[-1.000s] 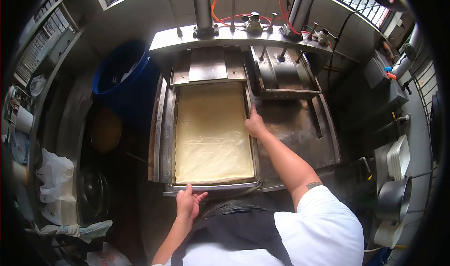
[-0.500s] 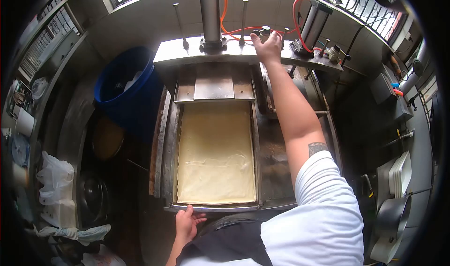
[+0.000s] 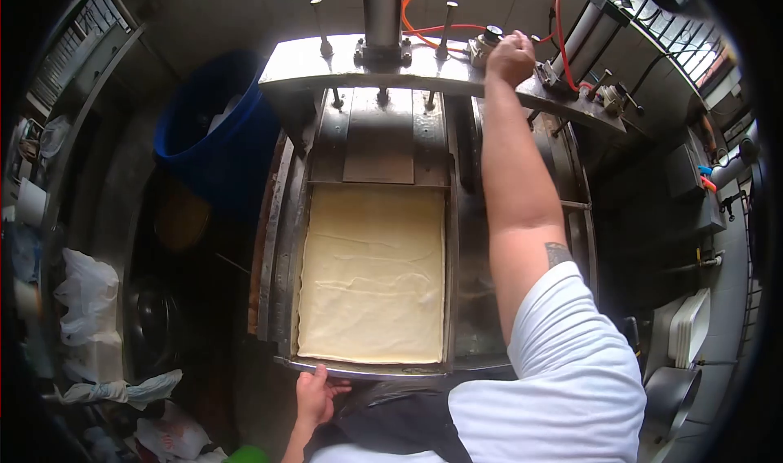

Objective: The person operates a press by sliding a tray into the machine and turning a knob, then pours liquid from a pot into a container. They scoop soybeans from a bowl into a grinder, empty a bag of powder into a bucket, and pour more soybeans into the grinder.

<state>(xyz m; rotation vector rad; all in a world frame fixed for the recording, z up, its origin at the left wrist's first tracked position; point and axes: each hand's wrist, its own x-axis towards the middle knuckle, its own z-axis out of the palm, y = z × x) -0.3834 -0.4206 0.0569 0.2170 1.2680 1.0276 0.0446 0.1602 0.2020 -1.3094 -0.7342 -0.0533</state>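
Note:
A pale yellow sheet (image 3: 371,300) with a creased surface lies in a long metal tray (image 3: 450,300). Its far end meets a metal plate (image 3: 379,145) below the beam (image 3: 285,63) of a press with an upright cylinder (image 3: 383,10). My right hand (image 3: 511,59) is up on the beam, fingers curled closed against a valve fitting with a round black knob (image 3: 493,34); what lies inside the fingers is hidden. Low in front, my left hand (image 3: 316,395) has its thumb against the tray's front edge, its fingers stretched out to the right.
A second cylinder (image 3: 581,35) with red hoses stands at the right end of the beam. To the left is a blue barrel (image 3: 216,128). White plastic bags (image 3: 86,296) hang at the left shelf. White trays (image 3: 690,324) and a metal pot (image 3: 670,398) sit on the right.
My right hand has gone from spread fingers to closed ones at the valve. More of the metal plate and its rods shows below the beam. The camera view has shifted; my left hand stays at the tray edge.

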